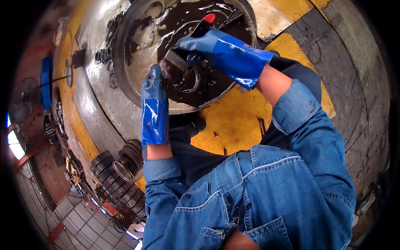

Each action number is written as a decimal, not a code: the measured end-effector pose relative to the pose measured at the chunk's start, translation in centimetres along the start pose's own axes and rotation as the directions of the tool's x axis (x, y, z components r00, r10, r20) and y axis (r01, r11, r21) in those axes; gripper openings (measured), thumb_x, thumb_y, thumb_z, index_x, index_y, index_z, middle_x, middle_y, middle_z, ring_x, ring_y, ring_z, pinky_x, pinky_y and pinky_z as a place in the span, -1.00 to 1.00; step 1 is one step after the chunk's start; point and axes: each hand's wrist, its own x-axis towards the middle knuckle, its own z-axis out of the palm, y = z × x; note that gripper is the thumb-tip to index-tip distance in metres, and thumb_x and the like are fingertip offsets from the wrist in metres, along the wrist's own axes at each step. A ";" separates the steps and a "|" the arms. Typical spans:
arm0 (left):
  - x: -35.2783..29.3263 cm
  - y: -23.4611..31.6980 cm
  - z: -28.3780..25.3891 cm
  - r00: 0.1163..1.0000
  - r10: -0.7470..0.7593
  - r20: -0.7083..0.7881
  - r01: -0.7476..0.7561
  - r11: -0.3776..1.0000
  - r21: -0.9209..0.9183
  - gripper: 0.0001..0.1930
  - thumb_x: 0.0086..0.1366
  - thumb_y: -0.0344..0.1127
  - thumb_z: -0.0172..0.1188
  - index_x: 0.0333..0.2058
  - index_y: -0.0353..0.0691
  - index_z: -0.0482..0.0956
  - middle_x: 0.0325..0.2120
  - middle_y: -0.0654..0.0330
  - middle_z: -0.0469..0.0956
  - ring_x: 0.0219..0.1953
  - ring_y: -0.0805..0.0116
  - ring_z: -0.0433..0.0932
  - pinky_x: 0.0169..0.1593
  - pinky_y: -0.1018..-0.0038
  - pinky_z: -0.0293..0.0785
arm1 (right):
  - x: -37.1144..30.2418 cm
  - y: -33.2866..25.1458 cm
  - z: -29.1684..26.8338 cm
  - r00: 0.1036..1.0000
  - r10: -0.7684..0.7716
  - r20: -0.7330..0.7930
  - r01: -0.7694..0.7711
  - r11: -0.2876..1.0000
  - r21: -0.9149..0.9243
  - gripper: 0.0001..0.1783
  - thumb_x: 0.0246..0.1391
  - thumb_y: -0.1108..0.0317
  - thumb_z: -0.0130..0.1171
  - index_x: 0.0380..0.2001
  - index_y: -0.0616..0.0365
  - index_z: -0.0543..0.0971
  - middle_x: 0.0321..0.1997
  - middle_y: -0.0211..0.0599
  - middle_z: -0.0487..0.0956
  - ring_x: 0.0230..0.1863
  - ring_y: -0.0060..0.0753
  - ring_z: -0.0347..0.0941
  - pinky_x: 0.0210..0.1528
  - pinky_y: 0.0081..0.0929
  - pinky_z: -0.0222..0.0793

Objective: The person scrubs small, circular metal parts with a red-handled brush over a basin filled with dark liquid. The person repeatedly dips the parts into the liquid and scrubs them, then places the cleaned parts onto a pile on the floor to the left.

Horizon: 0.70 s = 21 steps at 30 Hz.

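My left hand (154,102), in a blue rubber glove, grips the left side of a dark, wet, ring-shaped metal part (178,77) above a round metal basin (121,73). My right hand (225,52), gloved the same way, reaches over the part's upper edge. Its fingers are curled on a dark tool with a red end (209,18); most of that tool is hidden by the glove. Dark oily liquid (216,85) lies in the basin, with wet glints on its surface.
Several small metal rings (111,46) line the basin's left outer side. Stacked dark round parts (118,175) stand at lower left. A yellow patch of floor (233,125) lies between my legs, and grey boards (333,75) are on the right. A blue object (46,83) stands far left.
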 end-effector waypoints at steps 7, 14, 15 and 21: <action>-0.9 4.9 2.1 0.981 -0.185 -0.065 0.157 0.937 -0.311 -0.64 0.45 -0.32 0.25 0.11 -0.41 0.58 -0.15 0.10 0.71 -0.18 0.40 0.66 -0.02 0.49 0.59 | 0.2 0.3 -1.6 0.945 0.107 -0.310 -0.139 0.987 -0.081 -0.56 0.34 -0.05 0.17 -0.20 0.12 0.75 -0.44 -0.44 0.61 -0.38 -0.56 0.41 -0.23 -0.50 0.33; -1.0 4.3 -0.6 0.994 -0.071 -0.088 0.032 0.924 -0.380 -0.61 0.46 -0.41 0.22 0.20 -0.38 0.52 -0.21 0.04 0.72 -0.24 0.34 0.71 -0.10 0.49 0.63 | 0.2 1.2 -0.9 0.960 0.136 -0.246 -0.171 0.977 -0.130 -0.47 0.23 -0.12 0.20 -0.22 0.20 0.72 -0.38 -0.23 0.65 -0.34 -0.40 0.50 -0.22 -0.39 0.41; -0.8 4.2 -0.4 0.994 -0.054 -0.093 0.019 0.938 -0.347 -0.61 0.46 -0.41 0.22 0.20 -0.38 0.52 -0.20 0.04 0.72 -0.23 0.34 0.71 -0.08 0.49 0.63 | 0.8 1.7 -1.5 0.938 0.154 -0.312 -0.237 0.939 -0.248 -0.49 0.20 -0.11 0.22 -0.23 0.20 0.72 -0.40 -0.19 0.65 -0.34 -0.36 0.52 -0.22 -0.36 0.42; -1.9 5.4 0.6 0.980 0.137 -0.143 -0.162 0.970 -0.183 -0.57 0.41 -0.48 0.24 0.24 -0.38 0.50 0.03 0.06 0.65 -0.03 0.33 0.66 0.12 0.42 0.58 | 1.2 6.0 -2.1 0.938 -0.050 -0.342 -0.144 0.843 -0.519 -0.57 0.12 -0.04 0.24 -0.42 0.16 0.69 -0.49 -0.08 0.66 -0.38 -0.07 0.65 -0.24 -0.20 0.51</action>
